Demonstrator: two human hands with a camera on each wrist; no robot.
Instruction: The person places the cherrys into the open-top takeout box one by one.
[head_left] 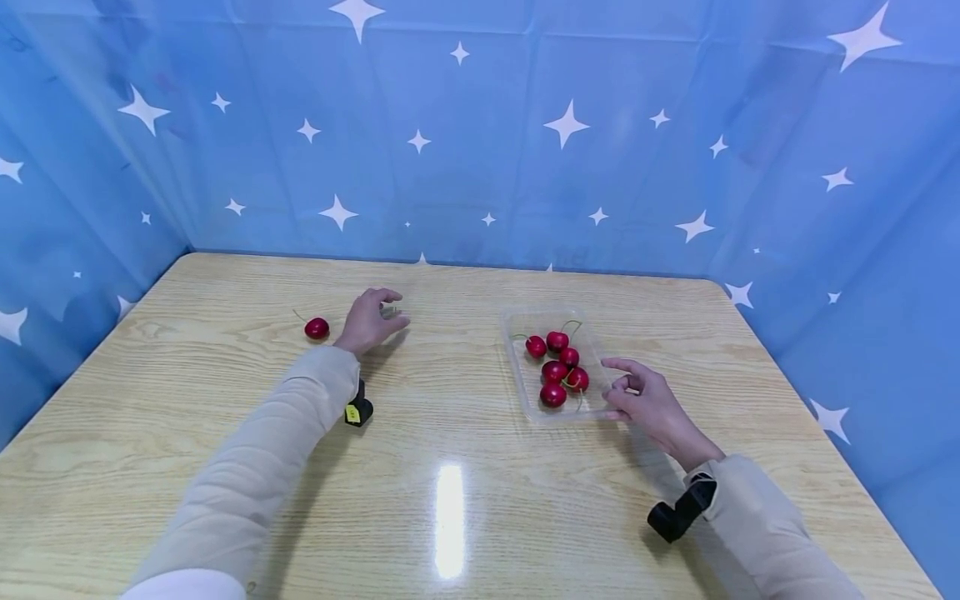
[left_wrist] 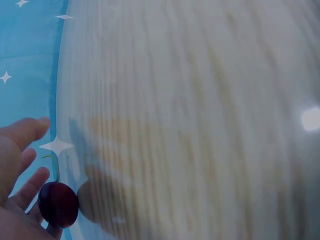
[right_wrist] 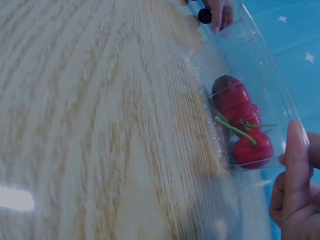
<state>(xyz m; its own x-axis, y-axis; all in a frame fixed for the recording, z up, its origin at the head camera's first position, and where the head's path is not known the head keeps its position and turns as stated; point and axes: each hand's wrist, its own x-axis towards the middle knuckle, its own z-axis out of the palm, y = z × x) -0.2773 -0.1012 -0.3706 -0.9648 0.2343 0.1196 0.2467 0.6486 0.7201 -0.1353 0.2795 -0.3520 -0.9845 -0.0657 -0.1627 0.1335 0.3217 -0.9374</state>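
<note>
My left hand [head_left: 372, 321] reaches over the left part of the table, thumb and fingers spread apart. A dark red cherry [left_wrist: 58, 205] sits on the tabletop right by its fingers in the left wrist view; from the head, the hand hides that fruit and only a bit of green stem shows. Another cherry [head_left: 317, 328] with a thin stem lies just left of this hand. On the right, a clear plastic container [head_left: 517, 392] holds several red cherries [right_wrist: 252, 150], some with green stems. The fingers of my right hand [head_left: 652, 408] hold the container's right side at the rim.
The wooden table [head_left: 360, 508] carries a bright light reflection near its front. A blue curtain [head_left: 495, 167] with white stars stands behind the table and along both sides. Black wrist cameras [head_left: 678, 510] hang below the sleeves, close over the wood.
</note>
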